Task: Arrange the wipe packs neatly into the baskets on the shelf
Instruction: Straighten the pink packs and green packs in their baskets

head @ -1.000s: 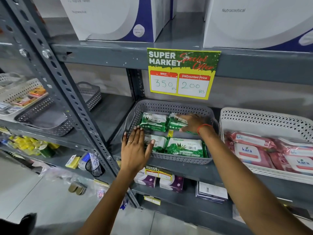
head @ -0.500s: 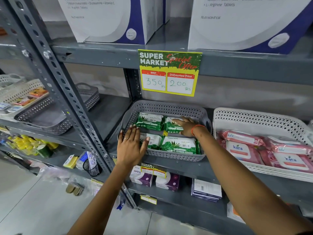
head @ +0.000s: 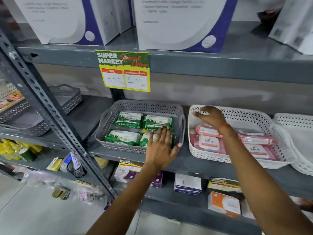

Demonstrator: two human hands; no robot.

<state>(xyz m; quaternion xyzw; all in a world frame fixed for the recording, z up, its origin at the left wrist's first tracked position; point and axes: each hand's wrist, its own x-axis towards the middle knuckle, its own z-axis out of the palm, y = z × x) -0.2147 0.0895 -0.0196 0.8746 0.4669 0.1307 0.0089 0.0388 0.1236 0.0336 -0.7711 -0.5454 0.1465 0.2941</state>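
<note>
A grey basket (head: 144,106) on the middle shelf holds several green wipe packs (head: 128,120) laid flat in two rows. My left hand (head: 160,146) lies flat over the front right green pack, fingers spread, thumb at the basket's front right corner. To the right stands a white basket (head: 237,114) with several pink wipe packs (head: 209,142). My right hand (head: 211,116) hovers over the back left part of the white basket, fingers apart, holding nothing.
Another white basket (head: 298,119) sits at the far right. A price sign (head: 123,70) hangs from the shelf above, under large white and blue boxes (head: 177,22). A slanted grey upright (head: 42,106) crosses the left; an empty grey basket (head: 66,97) stands behind it.
My right hand left the green packs in the grey basket and moved right, over the white basket. My left hand slid from the grey basket's left front to its right front.
</note>
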